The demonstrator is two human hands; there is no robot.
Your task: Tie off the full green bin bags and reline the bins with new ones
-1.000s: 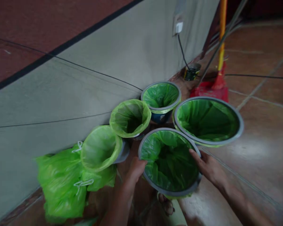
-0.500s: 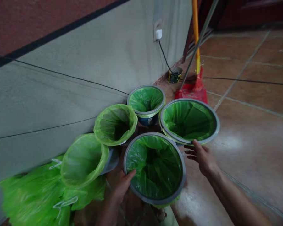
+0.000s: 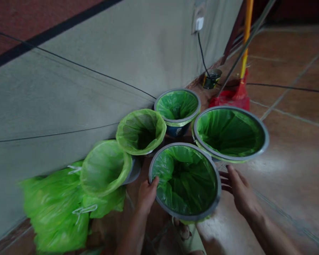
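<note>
A grey-rimmed bin with a green liner [image 3: 215,179] stands on the floor right in front of me. My left hand [image 3: 146,194] grips its left rim, thumb over the edge. My right hand [image 3: 240,193] hovers just off its right side, fingers spread, holding nothing. Behind it stand a larger lined bin [image 3: 264,141], a small blue lined bin [image 3: 177,131], and two bins [image 3: 140,131] [image 3: 106,166] whose green liners are pulled over their rims.
Tied full green rubbish bags [image 3: 58,209] lie against the grey wall [image 3: 95,88] at left. A red broom with a yellow handle [image 3: 238,94] and a metal pole lean at the back right. A black cable [image 3: 203,58] runs from a wall socket. Brown tiled floor [image 3: 295,166] spreads right.
My right hand left the near bin's right rim, drew away to the side, and now hovers open beside it. My left hand stayed on the left rim. The camera swayed.
</note>
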